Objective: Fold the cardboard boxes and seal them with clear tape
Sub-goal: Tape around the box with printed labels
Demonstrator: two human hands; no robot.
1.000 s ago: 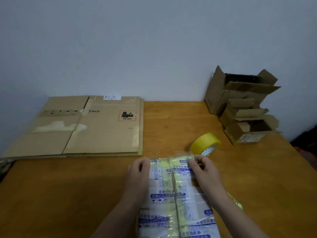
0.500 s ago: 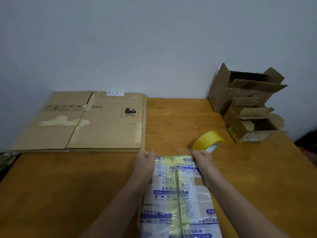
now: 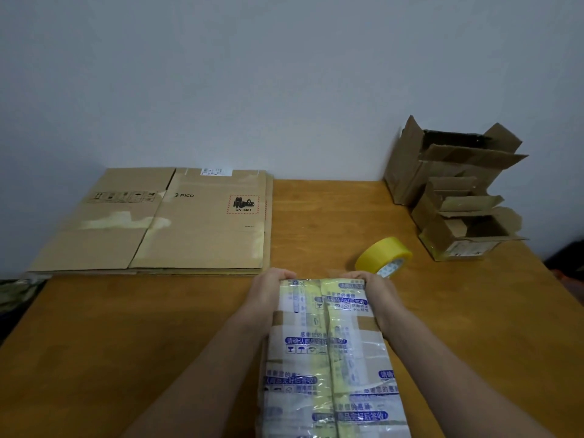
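At the far left of the wooden counter (image 3: 316,222), a stack of flattened brown cardboard boxes (image 3: 177,222) was laid flat, presumably kept out of the way until needed. At the near centre, a flattened cardboard box wrapped in printed blue-and-white and yellowish tape (image 3: 328,352) was held by its far edge, apparently so it could be opened or folded. The left hand (image 3: 268,289) was curled shut over the far left corner, forearm stretched forward. The right hand (image 3: 373,289) was clamped likewise on the far right corner. Just beyond it, a yellow roll of tape (image 3: 384,256) was kept within reach. At the far right, opened, torn brown cardboard boxes (image 3: 458,191) were piled against the wall.
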